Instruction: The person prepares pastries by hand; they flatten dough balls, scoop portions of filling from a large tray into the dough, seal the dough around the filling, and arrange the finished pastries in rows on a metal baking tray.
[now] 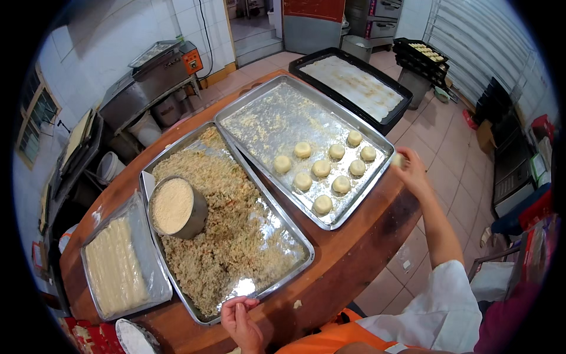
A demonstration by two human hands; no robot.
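Observation:
My right hand (413, 173) is at the right corner of a shallow metal tray (259, 143), its fingers closed round a pale round dough piece (399, 160) that they partly hide. Several similar flattened dough rounds (321, 169) lie on that tray's near right part, among scattered crumbs. By the front edge of a second metal tray (283, 243), my left hand (240, 324) is loosely curled with thumb and fingers together; nothing shows in it. Crumbly brown filling (230, 248) covers much of this tray, and a metal container (197, 215) of pale crumbs (172, 205) stands in it.
Left on the wooden table (330, 268), a plastic-lined tray (156, 277) holds pale dough strips (115, 265). A bowl of white powder (134, 337) stands at the lower left. Beyond the far corner lies a black baking tray (383, 125) with a pale liner. A metal machine (156, 76) stands by the wall.

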